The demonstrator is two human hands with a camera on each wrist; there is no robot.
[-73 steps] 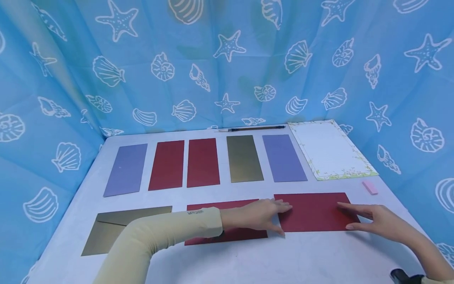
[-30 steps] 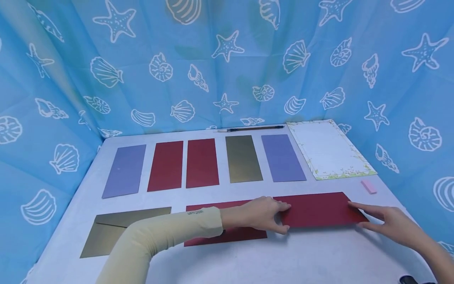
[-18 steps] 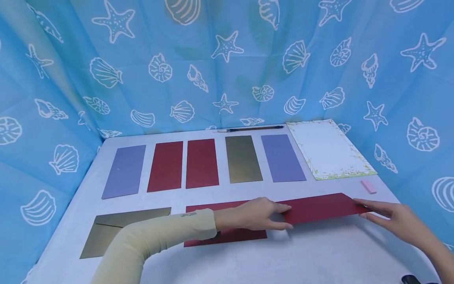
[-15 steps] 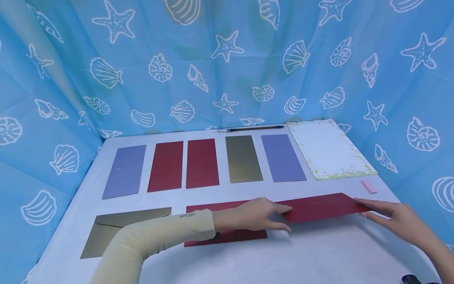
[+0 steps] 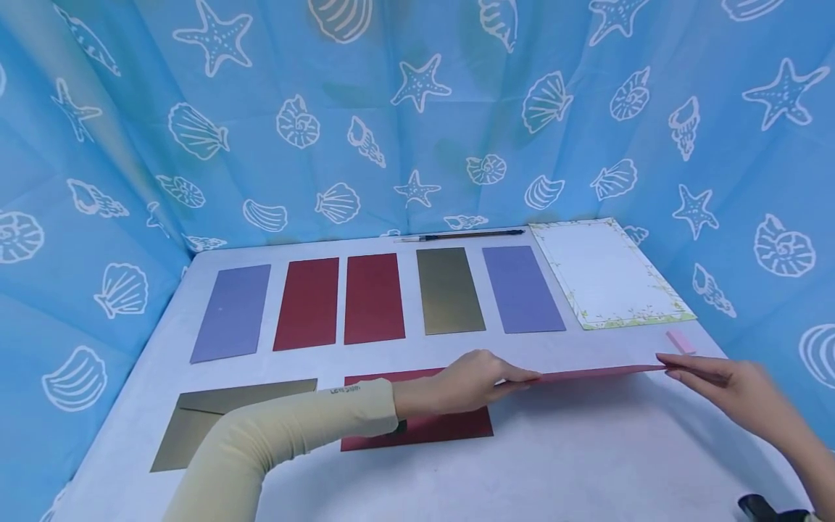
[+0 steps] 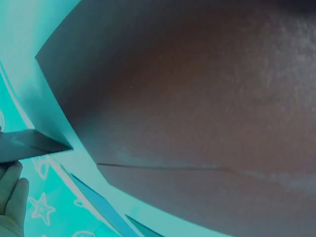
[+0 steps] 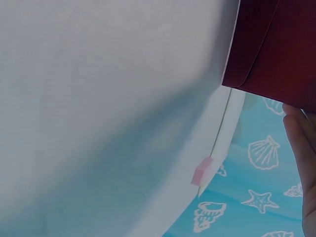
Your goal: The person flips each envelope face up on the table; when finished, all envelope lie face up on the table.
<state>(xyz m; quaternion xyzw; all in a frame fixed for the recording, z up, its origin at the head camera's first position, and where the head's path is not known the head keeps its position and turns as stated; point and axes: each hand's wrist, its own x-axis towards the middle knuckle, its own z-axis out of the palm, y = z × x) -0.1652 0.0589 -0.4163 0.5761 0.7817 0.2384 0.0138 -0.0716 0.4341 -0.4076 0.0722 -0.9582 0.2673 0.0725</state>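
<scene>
A red envelope (image 5: 600,374) is held nearly edge-on above the table, between both hands. My left hand (image 5: 476,380) pinches its left end between thumb and fingers. Its right end is pinched by my right hand (image 5: 733,384). The right wrist view shows the envelope's flap side (image 7: 276,49), with the flap closed. Under my left forearm lies a second red envelope (image 5: 450,424), partly covered by the wrist; its flap seam shows in the left wrist view. A gold envelope (image 5: 196,424) lies left of it, partly behind the sleeve.
Along the back lie two purple envelopes (image 5: 231,312), two red ones (image 5: 306,304) and a gold one (image 5: 450,290). A brush (image 5: 472,235) lies behind them. At right are a flower-bordered sheet (image 5: 607,268) and a pink block (image 5: 680,342). A blue shell-patterned curtain (image 5: 417,130) encloses the table.
The red envelope was flat on the table under both hands. It has been lifted, right end first, and tilted until nearly edge-on. The other envelopes have stayed put.
</scene>
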